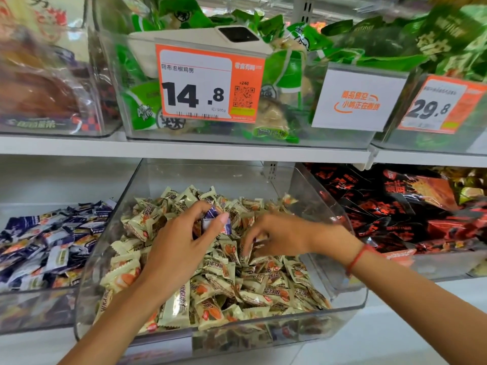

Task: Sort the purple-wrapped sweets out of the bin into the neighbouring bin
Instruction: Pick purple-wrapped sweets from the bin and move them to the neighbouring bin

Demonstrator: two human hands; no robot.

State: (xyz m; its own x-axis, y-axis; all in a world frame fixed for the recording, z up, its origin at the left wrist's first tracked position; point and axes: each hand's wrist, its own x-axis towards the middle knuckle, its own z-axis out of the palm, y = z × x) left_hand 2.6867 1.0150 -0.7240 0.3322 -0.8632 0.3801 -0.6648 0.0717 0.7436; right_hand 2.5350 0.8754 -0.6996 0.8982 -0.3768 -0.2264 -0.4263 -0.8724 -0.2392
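Left hand [181, 248] pinches a purple sweet [214, 217]; right hand [274, 237], at three o'clock, digs with curled fingers, hold unclear. Loose pinch risks dropping it back.

Bright, even light falls from above with only soft shadows. The clear bin [329, 204] shows pale glare on its walls. The middle is sharp; the brown packs [39, 88] at upper left and green packs [434, 35] at upper right smear with blur, and the shelf [184, 150] bows from wide-angle distortion.
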